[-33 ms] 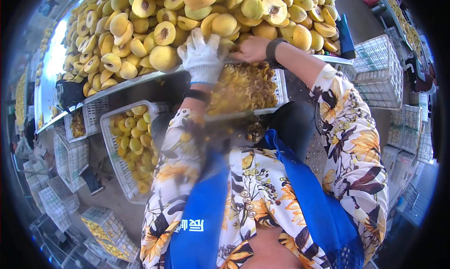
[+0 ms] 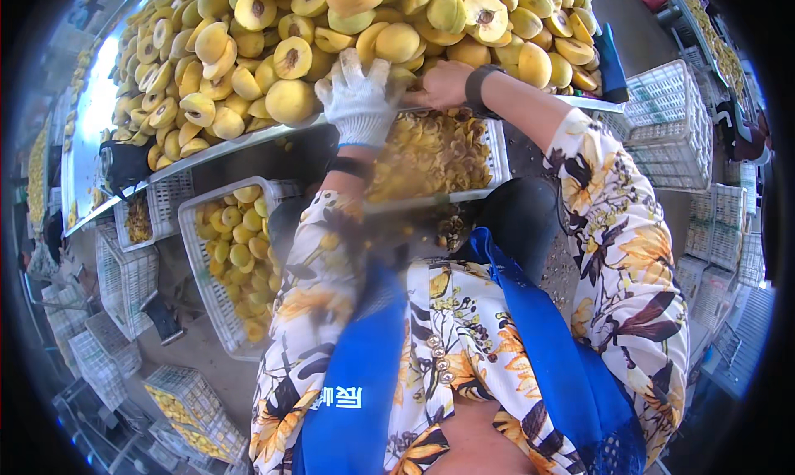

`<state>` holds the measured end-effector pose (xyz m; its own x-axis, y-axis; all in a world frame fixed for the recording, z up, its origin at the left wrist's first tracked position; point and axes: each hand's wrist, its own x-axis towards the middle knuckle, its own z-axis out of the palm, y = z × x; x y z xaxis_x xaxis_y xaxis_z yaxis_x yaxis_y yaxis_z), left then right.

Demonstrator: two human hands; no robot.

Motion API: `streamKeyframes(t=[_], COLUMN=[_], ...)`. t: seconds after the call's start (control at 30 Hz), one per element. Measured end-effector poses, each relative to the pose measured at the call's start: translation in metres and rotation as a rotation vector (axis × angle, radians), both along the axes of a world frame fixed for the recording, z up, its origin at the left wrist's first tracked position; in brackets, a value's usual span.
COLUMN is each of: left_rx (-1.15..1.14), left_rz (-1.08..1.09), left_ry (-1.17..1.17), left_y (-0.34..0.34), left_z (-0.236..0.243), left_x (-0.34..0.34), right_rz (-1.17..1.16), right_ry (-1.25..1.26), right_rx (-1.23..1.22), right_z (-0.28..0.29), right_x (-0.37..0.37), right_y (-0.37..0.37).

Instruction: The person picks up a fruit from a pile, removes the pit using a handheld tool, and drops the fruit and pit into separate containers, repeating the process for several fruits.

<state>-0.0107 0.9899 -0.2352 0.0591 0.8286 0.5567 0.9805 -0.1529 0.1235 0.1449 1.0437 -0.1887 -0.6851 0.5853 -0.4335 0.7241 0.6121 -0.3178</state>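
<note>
A big pile of halved yellow fruit (image 2: 290,98), some cut faces showing brown centers, fills the metal-edged table (image 2: 240,128). My left hand (image 2: 358,98), in a white knit glove, rests against the pile at its front edge with fingers apart. Just to its right, my bare right hand (image 2: 439,86), dark band at the wrist, has bent fingers at the table edge; their tips and anything between them are hard to make out. Below both hands sits a white crate (image 2: 496,156) of mushy yellow-brown scraps and peels (image 2: 431,160).
A white crate of fruit halves (image 2: 207,284) stands at lower left. Stacked white crates (image 2: 667,123) line the right side, more (image 2: 124,284) the left. A dark bundle (image 2: 124,168) lies on the table's left edge. Other fruit-covered tables and partly visible people appear at the rim.
My right hand and forearm have shifted very slightly upward along the pile's edge. The gloved left hand stays almost in place.
</note>
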Motion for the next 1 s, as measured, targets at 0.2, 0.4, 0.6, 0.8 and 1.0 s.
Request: streamKeyframes(t=[0.2, 0.4, 0.6, 0.8, 1.0], left_rx=[0.047, 0.051, -0.005, -0.061, -0.417], left_rz=[-0.082, -0.180, -0.121, -0.019, 0.262], left_ry=[-0.065, -0.133, -0.352, -0.267, -0.044], left_y=[-0.005, -0.019, -0.027, -0.036, -0.017], left_z=[0.002, -0.010, -0.012, 0.008, 0.013], left_x=[-0.021, -0.037, -0.036, -0.037, -0.042], right_rz=[-0.027, -0.105, 0.043, -0.075, -0.635], right_ry=[-0.331, -0.104, -0.186, 0.192, 0.749], right_rx=[0.043, 0.210, 0.356, 0.369, 0.137], right_z=[-0.017, -0.009, 0.027, 0.042, 0.029], right_x=[-0.013, 0.000, 0.014, 0.030, 0.031], right_y=[0.020, 0.001, -0.007, -0.006, -0.078])
